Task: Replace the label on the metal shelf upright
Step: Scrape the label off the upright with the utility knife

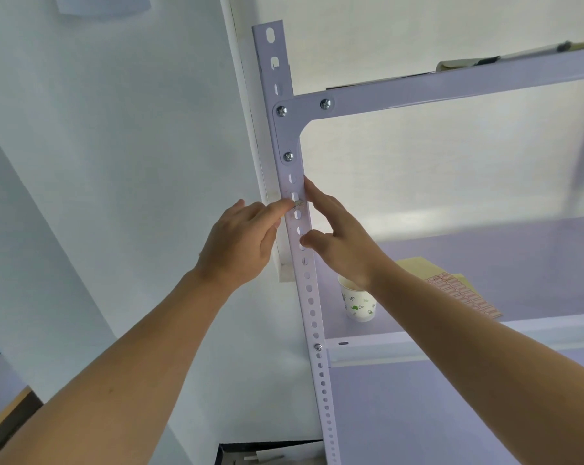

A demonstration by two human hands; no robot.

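A small worn label (299, 205) is found on the perforated metal upright (312, 307), below the corner bracket (285, 129). Its left edge is met by curled fingertips of the left hand (240, 243); a grip cannot be confirmed. The upright is touched by the right hand (339, 243), fingers straight.

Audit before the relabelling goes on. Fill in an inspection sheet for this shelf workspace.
Surface: metal shelf, pale, with a few items on it.
Job's things: perforated shelf upright; worn label stuck on it; label sheet lying on the shelf.
Clutter: paper cup upright on the shelf beside the upright; papers on the top shelf.
Grippers: left hand, curled fingertips at the label, pinch unclear; right hand, straight fingers along the upright's edge, thumb touching it.
Cables: nothing seen.
Surroundings: white wall.
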